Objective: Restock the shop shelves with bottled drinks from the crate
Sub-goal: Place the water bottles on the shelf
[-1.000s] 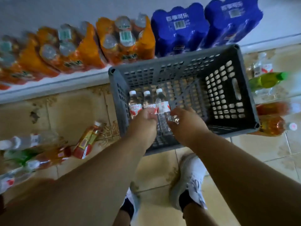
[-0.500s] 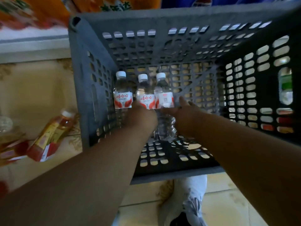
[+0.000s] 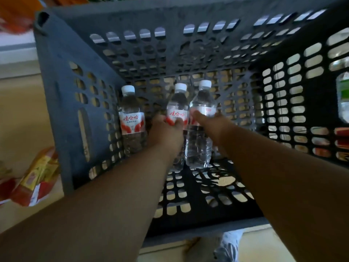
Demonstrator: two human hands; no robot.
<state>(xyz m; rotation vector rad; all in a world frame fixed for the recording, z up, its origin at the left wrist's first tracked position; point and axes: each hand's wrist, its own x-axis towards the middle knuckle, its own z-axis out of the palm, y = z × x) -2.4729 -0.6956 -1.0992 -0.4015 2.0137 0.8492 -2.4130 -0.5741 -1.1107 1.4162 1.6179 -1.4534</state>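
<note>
Head view looks down into grey perforated crate [image 3: 62, 95], both forearms reaching in from the bottom edge.

Left hand [image 3: 166, 133]: fingers wrapped around the middle water bottle [image 3: 178, 108] at its red-and-white label. Firm grip; bottle upright, white cap up.

Right hand [image 3: 213, 127]: thumb laid across the front of the right water bottle [image 3: 203, 103] at label height, remaining fingers behind it and out of sight. Reads as a grip around the bottle. Lower half of the bottle is visible below the hand, between the two wrists.

Held bottles sit side by side, touching or nearly so; can't tell whether their bases rest on the crate floor or are lifted off it.

Third water bottle [image 3: 131, 120] stands upright just left of the left hand, close to the crate's left wall. No hand on it. Same white cap, same red-and-white label.

Outside the crate:
- left, on the tiled floor [image 3: 22, 118]: orange-labelled drink bottle [image 3: 35, 178] lying on its side
- right, seen through the wall slots: a green bottle [image 3: 342, 95] and some red/orange items, too blurred to identify
- top left: orange packaging, blurred
- below the crate's near edge: a white shoe [image 3: 228, 246]
</note>
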